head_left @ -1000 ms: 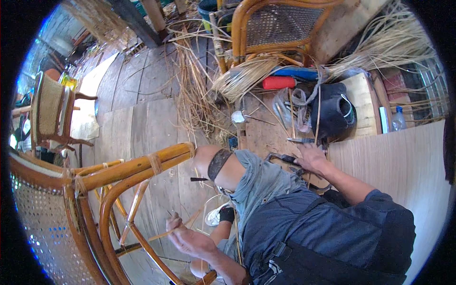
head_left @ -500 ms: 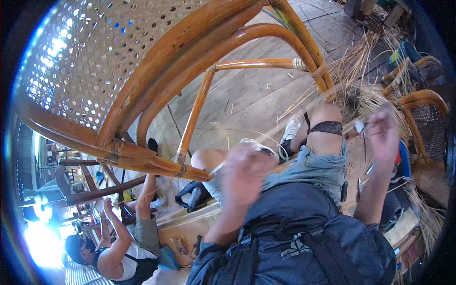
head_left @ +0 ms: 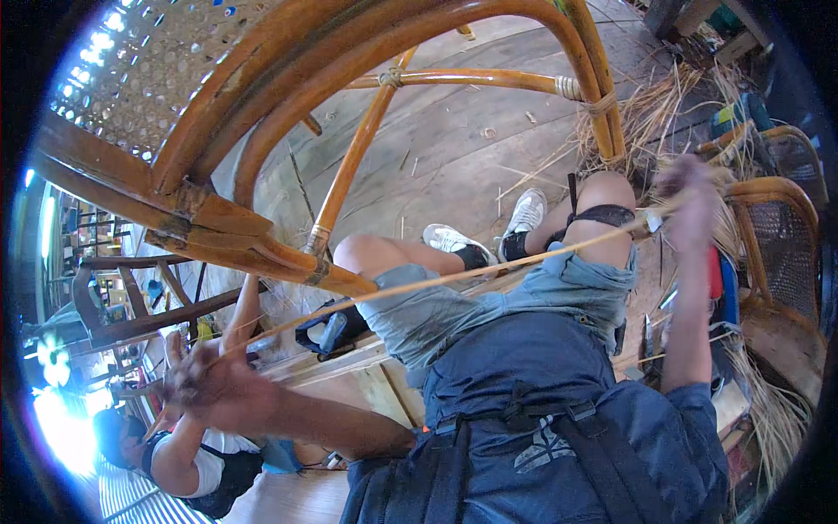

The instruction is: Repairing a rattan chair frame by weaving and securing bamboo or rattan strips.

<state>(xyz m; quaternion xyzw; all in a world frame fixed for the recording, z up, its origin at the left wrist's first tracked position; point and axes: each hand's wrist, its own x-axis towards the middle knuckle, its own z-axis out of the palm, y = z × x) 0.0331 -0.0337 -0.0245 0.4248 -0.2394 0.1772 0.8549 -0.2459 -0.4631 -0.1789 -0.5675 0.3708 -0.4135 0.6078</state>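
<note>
Co-worker low at left, in white shirt. Left hand in front, blurred, fingers look spread; cannot tell whether it grips. Rattan chair at upper left, tilted, cane panel facing camera. Pale cane strip stretched nearly straight from left hand across lap to right hand. White shoes on plank floor beyond lap. Right hand blurred, closed on strip, above right knee. Second chair at far right, loose strands below it.

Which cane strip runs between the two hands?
The long, nearly straight strip from left hand to right hand; other strips lie loose, mostly at right.
</note>
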